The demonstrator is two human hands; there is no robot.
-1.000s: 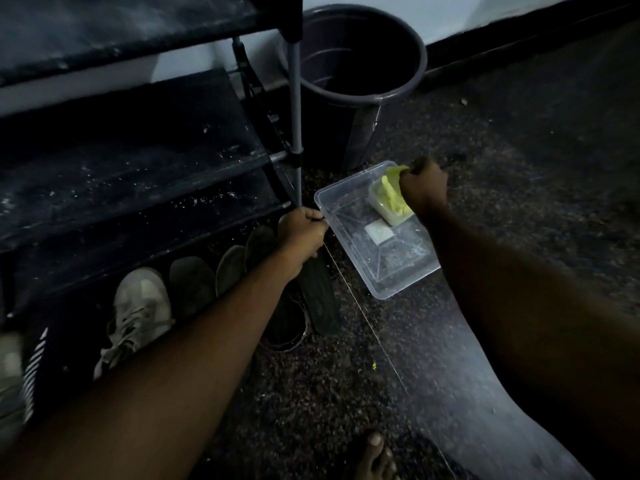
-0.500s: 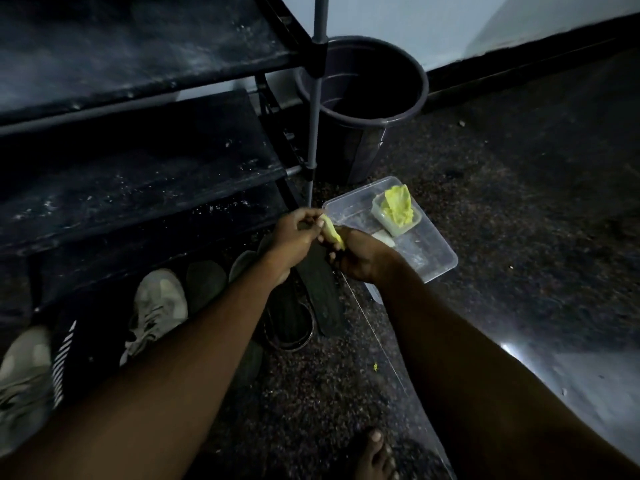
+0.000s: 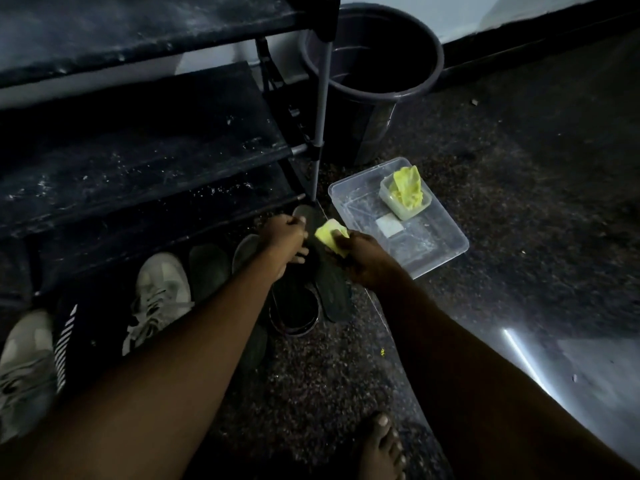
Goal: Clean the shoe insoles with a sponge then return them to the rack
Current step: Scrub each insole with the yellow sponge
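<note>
Centrally, left hand [image 3: 285, 237] grips insole [image 3: 333, 289], right hand [image 3: 363, 263] sponge [image 3: 330, 235]

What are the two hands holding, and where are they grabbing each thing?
The left hand grips a dark insole near its upper end. The right hand pinches a yellow sponge by its lower right side.

A dark bucket [image 3: 367, 133] stands behind a clear tray [image 3: 433, 251] holding a small tub [image 3: 391, 202]; pale sneaker [image 3: 161, 289] at left.
</note>
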